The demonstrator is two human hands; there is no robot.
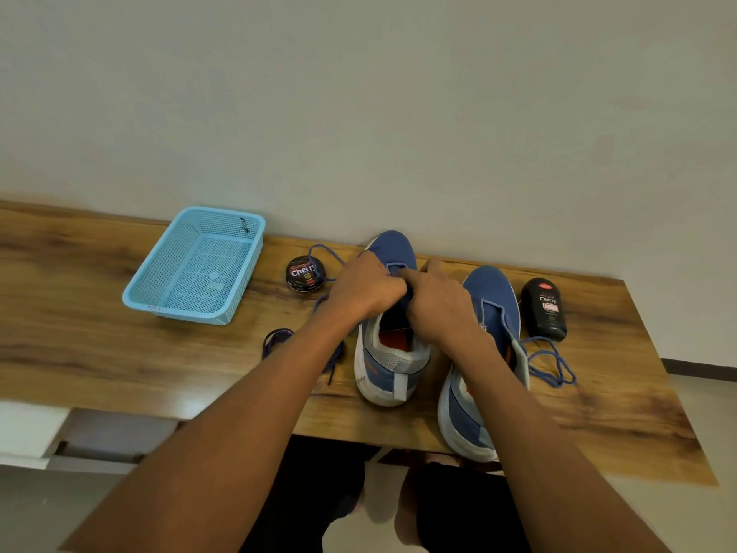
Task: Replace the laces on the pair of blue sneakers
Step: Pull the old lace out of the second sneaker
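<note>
Nearest me, the right sneaker (484,353) stands on the table (119,353), its lace (552,365) loose beside it. Both my hands work the left sneaker (389,353) – left hand (365,289) and right hand (438,301) curl at its eyelets, pinching its lace (325,253). Beyond – tin (305,273), basket (195,265).

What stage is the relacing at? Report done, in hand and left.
Done: nothing looks fully relaced. In hand: both hands, left hand and right hand, work a lace at the left sneaker. Left: the right sneaker, its blue lace trailing loose; a dark lace bundle waits on the table.
</note>
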